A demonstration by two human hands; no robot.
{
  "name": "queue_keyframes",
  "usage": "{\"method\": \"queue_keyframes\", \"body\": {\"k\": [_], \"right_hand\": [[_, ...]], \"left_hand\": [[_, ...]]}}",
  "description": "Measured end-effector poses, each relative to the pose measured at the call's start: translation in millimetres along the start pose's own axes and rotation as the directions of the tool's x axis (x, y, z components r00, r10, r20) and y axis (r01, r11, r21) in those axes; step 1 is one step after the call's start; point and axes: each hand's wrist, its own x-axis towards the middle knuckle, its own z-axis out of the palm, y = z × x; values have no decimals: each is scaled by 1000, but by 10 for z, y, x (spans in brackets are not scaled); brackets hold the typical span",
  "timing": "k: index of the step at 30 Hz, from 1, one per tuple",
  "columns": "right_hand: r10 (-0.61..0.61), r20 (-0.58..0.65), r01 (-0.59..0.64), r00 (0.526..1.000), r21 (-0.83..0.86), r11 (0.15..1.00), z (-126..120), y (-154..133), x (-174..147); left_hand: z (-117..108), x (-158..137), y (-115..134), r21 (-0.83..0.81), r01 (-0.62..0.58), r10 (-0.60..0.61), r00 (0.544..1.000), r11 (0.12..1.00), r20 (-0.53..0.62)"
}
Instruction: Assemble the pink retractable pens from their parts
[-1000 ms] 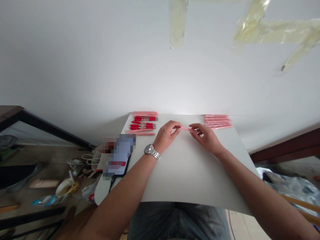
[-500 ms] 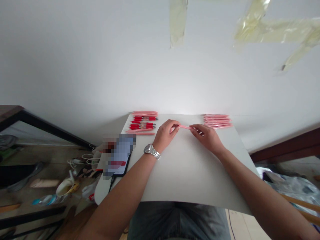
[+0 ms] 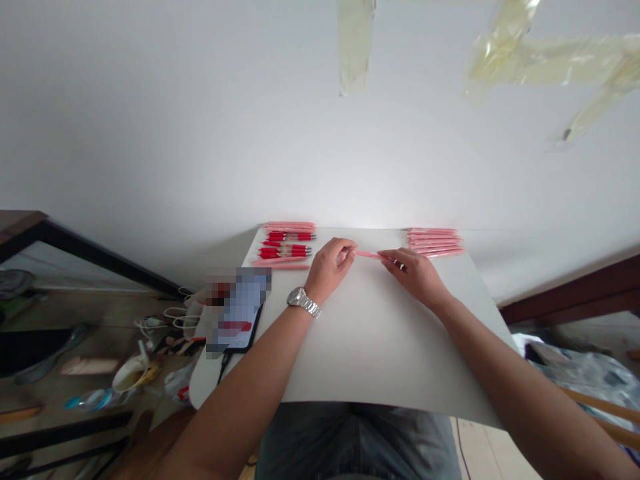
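A slim pink stick sits over the far middle of the white table, its left end pinched in the left hand, its right in the right hand. Similar pink sticks lie far right; red pens far left. On the left floor, a round white tub's contents are unclear to me.

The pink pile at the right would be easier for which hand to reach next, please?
Probably the right hand: it is closer to the pink pile than the left hand, though both hands hold the slim pink item.
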Motion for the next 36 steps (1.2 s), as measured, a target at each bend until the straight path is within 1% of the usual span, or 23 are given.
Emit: {"method": "queue_keyframes", "body": {"k": [5,10,15,22,28,36], "right_hand": [[11,-9,-12,1000,-54,998,26,26,-6],[20,-9,-21,1000,-131,991,38,34,-8],[23,-18,-27,1000,-201,979,42,23,-9],[35,-27,-40,999,-240,970,34,-2,-13],[46,-39,-54,998,-255,965,7,-28,-6],[31,-52,-43,998,-237,971,-10,-27,-6]], "left_hand": [[-12,17,-56,-3,80,-80,990,997,-112],[-22,26,-72,-18,145,-146,975,989,-170],[-21,30,-70,-17,162,-162,970,987,-178],[-16,24,-73,-9,175,-173,969,985,-176],[-16,26,-72,-2,176,-173,970,984,-173],[-15,23,-88,-3,176,-174,969,984,-175]]}}
